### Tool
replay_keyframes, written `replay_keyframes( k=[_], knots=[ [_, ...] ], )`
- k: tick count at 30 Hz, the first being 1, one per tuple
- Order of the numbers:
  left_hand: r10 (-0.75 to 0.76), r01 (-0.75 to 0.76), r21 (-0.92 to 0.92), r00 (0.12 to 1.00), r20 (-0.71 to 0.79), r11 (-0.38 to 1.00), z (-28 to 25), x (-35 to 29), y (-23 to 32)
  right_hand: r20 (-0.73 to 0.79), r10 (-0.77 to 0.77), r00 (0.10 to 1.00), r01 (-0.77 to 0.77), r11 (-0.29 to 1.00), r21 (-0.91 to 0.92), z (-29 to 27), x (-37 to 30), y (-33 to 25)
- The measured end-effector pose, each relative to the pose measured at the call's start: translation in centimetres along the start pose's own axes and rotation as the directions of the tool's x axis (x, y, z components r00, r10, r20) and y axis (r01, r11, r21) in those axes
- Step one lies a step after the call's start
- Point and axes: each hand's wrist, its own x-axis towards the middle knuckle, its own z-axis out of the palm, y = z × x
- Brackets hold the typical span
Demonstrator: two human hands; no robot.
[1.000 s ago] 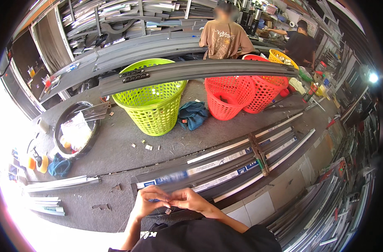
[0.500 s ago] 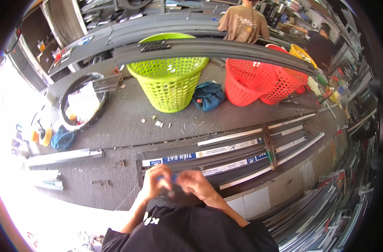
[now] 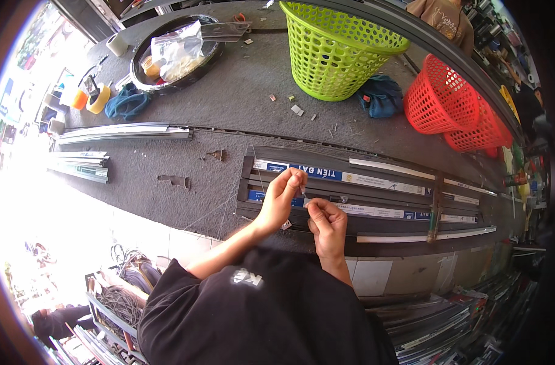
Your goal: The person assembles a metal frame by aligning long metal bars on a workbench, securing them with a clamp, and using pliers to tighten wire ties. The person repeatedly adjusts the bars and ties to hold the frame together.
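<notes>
My left hand [image 3: 283,198] is closed in a pinch above the near end of a bundle of dark metal profiles [image 3: 374,190] with blue-and-white printed strips. Just to its right and slightly nearer to me, my right hand [image 3: 328,228] pinches with thumb against forefinger. The fingertips of both hands almost meet. Something small and pale seems to sit between them, too small to make out. Thin, thread-like strands [image 3: 228,204] lie to the left of the bundle. A small light piece [image 3: 286,225] shows beneath my hands.
Beyond stand a green basket [image 3: 326,61], red baskets [image 3: 438,100] and a black tub [image 3: 143,73] holding a plastic bag. Blue cloths [image 3: 126,102] and tape rolls [image 3: 98,100] lie about. Short profiles [image 3: 125,132] rest at left. A long dark profile spans the baskets. Another person [image 3: 441,21] stands far right.
The view has swung left, so the baskets and bundle sit farther right in it. Both hands stay close together, fingers pinched, now less blurred.
</notes>
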Motion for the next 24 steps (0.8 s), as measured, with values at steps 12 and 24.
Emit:
replay_keyframes(
  k=[12, 24],
  knots=[
    [0.086, -0.114, 0.183, 0.985, 0.152, 0.976, -0.7, -1.7, 1.5, -0.077, -0.060, 0.995, 0.060, 0.998, 0.000, 0.2, -0.9, 0.0],
    [0.294, -0.189, 0.574, 0.951, -0.095, 0.797, -6.7, 0.8, 6.0, -0.326, -0.134, 0.936, 0.030, 0.952, -0.305, -0.1, -2.7, 0.6]
  ],
)
